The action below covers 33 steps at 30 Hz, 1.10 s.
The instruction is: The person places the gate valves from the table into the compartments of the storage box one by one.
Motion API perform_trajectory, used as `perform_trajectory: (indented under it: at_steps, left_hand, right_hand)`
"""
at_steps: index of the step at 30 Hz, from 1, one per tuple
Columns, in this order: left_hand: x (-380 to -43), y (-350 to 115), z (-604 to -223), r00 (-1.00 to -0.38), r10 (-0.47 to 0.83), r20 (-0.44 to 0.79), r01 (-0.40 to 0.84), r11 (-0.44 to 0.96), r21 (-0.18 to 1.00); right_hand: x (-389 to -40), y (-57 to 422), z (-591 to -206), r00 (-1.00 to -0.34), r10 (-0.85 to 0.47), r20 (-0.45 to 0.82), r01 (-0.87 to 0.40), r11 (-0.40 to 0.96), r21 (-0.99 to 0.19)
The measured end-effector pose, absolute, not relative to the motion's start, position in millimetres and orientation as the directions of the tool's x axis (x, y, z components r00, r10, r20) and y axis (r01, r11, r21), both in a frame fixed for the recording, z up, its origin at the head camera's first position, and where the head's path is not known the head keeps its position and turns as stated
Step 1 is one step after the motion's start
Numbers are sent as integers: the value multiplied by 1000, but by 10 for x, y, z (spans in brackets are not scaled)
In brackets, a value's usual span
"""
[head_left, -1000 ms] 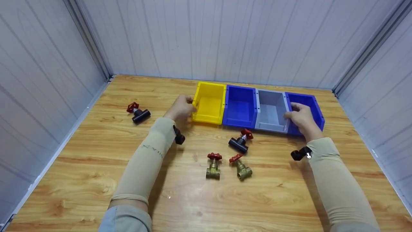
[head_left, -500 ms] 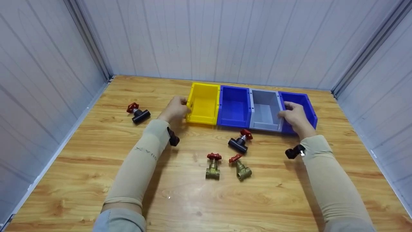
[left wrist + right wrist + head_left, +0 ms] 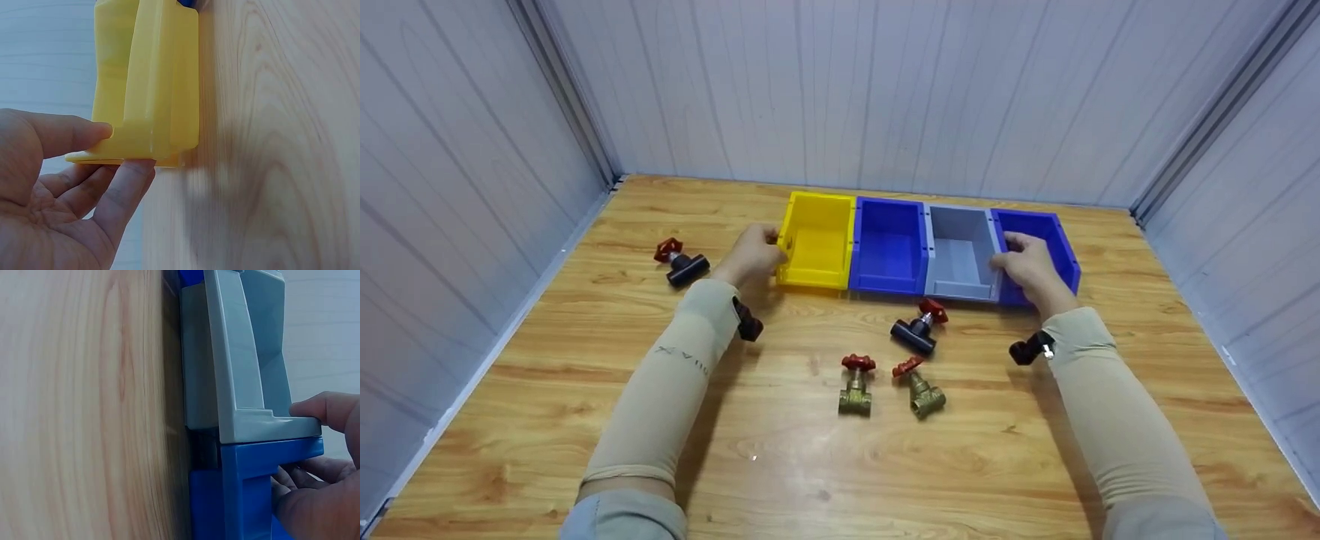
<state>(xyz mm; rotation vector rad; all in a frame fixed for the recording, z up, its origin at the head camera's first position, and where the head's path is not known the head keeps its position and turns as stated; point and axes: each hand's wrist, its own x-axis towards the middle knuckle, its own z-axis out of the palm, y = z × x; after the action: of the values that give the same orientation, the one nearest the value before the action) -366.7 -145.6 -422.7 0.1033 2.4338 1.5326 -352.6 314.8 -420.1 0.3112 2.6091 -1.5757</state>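
A row of joined open-front bins stands near the back wall: a yellow bin (image 3: 819, 244), a blue bin (image 3: 888, 259), a grey bin (image 3: 962, 262) and another blue bin (image 3: 1044, 232). My left hand (image 3: 750, 256) pinches the yellow bin's left wall; in the left wrist view the thumb lies inside and the fingers outside. At the other end my right hand (image 3: 1030, 270) grips the adjoining walls of the grey and right blue bins. The right wrist view has its thumb on the grey side (image 3: 275, 426) and fingers on the blue side (image 3: 253, 458).
In front of the bins lie a black valve with a red handwheel (image 3: 913, 335) and two brass valves, one left (image 3: 855, 401) and one right (image 3: 926, 400). Another black valve (image 3: 688, 270) lies at the left. White panel walls (image 3: 840, 90) enclose the wooden table (image 3: 825, 465).
Both hands and the whole row of bins have shifted to the left, with the grips kept. The valves have stayed in place.
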Motion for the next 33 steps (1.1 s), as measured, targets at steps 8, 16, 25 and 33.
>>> perform_trajectory:
  at_steps: [8,16,25,33]
  left_hand:
    - [-3620,-1548,-4220,-963,215,-165,-51,453,890]
    - [-3597,-1652,-4205,-965,203,-168,-53,477,878]
    - [-3528,-1742,-4192,-964,195,-180,-66,479,875]
    - [-3501,-1816,-4190,-963,190,-190,-78,477,875]
  right_hand:
    - [-3530,3056,-4203,-982,134,-133,180,457,-871]
    - [-3512,2959,-4198,-986,110,-125,162,466,-870]
    - [-3488,2876,-4212,-989,94,-112,143,469,-872]
    - [-3472,2821,-4218,-989,85,-124,149,483,-863]
